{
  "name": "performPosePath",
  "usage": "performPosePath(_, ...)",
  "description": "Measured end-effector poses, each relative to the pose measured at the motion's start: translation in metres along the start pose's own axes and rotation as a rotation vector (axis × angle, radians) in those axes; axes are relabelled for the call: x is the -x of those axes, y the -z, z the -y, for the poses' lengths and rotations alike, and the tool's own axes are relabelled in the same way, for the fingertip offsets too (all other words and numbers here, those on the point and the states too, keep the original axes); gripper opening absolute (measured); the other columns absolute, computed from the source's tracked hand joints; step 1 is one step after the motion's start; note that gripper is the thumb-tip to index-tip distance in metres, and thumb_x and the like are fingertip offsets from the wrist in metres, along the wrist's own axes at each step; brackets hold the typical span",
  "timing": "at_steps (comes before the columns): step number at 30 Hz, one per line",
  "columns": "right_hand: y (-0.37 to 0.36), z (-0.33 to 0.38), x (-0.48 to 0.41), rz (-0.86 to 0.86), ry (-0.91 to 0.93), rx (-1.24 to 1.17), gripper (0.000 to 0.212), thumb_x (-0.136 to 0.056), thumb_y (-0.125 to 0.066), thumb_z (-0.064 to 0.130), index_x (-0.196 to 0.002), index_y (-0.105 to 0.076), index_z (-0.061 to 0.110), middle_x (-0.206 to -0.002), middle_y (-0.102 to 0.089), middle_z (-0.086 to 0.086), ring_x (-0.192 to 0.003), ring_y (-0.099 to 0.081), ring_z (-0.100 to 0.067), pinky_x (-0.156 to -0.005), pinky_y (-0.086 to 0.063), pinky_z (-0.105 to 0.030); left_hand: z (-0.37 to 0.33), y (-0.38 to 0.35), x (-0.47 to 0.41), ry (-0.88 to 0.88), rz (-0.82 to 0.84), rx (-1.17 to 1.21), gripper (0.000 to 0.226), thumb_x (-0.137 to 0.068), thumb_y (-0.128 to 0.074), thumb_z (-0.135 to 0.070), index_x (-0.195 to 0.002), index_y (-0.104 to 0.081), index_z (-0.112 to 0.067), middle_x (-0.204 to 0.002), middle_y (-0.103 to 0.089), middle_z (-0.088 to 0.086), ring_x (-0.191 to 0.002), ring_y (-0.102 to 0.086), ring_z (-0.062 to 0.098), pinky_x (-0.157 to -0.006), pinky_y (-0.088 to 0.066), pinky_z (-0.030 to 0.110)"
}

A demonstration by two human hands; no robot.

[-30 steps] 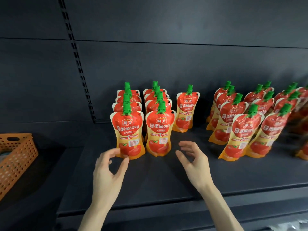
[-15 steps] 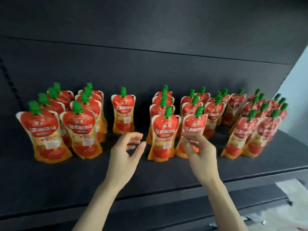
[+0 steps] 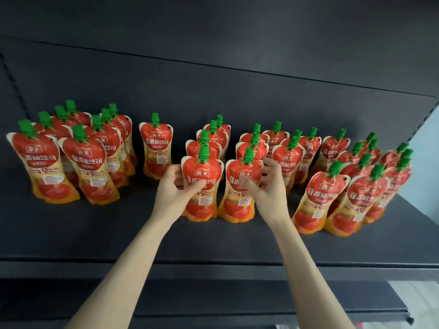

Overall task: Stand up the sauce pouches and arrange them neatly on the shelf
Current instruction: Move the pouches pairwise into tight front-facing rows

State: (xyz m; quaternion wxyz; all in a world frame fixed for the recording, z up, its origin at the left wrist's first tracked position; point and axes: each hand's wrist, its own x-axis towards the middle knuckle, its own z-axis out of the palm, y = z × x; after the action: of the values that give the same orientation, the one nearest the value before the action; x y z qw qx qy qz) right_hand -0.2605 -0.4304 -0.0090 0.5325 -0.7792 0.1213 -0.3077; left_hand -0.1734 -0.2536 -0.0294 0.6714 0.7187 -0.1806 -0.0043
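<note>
Red and yellow tomato sauce pouches with green caps stand in rows on a dark shelf (image 3: pixel 118 229). My left hand (image 3: pixel 175 188) grips the front pouch (image 3: pixel 202 210) of a middle row, thumb across its face. Beside it, my right hand (image 3: pixel 268 188) closes around the neighbouring front pouch (image 3: pixel 237 210), fingers behind it and thumb on its label. A single pouch (image 3: pixel 155 146) stands alone to the left of these rows. Two tidy rows (image 3: pixel 71 150) stand at the far left. Several pouches at the right (image 3: pixel 342 198) lean to the side.
The shelf's dark back panel (image 3: pixel 213 91) rises behind the pouches. The shelf's front edge (image 3: pixel 213 264) runs below my forearms, with a lower shelf (image 3: pixel 213 300) beneath. A pale wall (image 3: pixel 425 162) shows at the far right.
The view has shifted right along the shelf. Both hands moved forward from open in the air and closed on the two front pouches of the middle rows.
</note>
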Motion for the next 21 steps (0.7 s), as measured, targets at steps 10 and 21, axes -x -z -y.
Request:
performPosePath(10, -0.030, -0.025, 0.027, 0.154, -0.115, -0.302, 0.022, -0.090, -0.060, 0.014, -0.112, -0.058, 0.017, -0.106, -0.070, 0.001, -0.099, -0.067, -0.015, -0.080, -0.056, -0.028, 0.017, 0.017, 0.033, -0.004, 0.071, 0.070, 0.023, -0.085, -0.066, -0.014, -0.104, -0.060, -0.024, -0.103, -0.069, -0.008, -0.097, -0.064, 0.003, -0.077, -0.052, 0.018)
performPosePath(21, -0.176, 0.030, 0.063, 0.268, -0.067, -0.378, 0.021, -0.091, -0.059, 0.013, -0.112, -0.060, 0.016, -0.105, -0.071, -0.002, -0.099, -0.067, -0.015, -0.083, -0.055, -0.031, 0.034, 0.186, 0.052, -0.043, -0.099, 0.075, 0.023, -0.085, -0.064, -0.015, -0.106, -0.061, -0.021, -0.100, -0.069, -0.016, -0.098, -0.063, 0.002, -0.075, -0.054, 0.017)
